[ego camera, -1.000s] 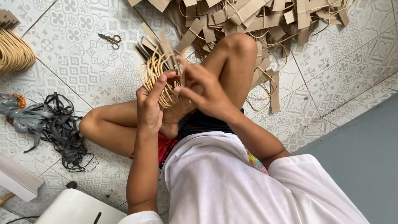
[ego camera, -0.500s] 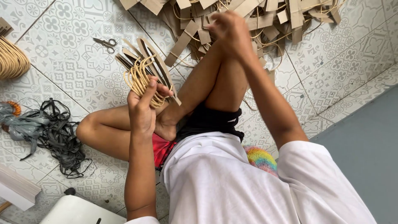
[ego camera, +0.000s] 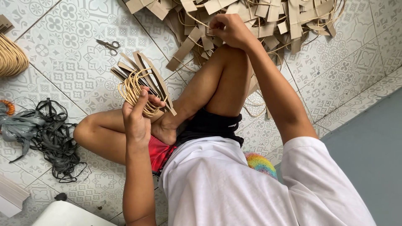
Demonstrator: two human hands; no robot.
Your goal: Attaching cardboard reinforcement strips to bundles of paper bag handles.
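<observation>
Right hand [ego camera: 228, 29] has left the bundle and reached up to the strip pile [ego camera: 251, 21], fingers pinched on one piece, while left hand [ego camera: 138, 115] stays clenched round the gathered bundle [ego camera: 140, 86] beside the knee; next: pull piece free, add it.

Soft, even daylight; faint shadows, sharp focus, no glare.

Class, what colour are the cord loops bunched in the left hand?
Pale tan cord loops, head view.
</observation>
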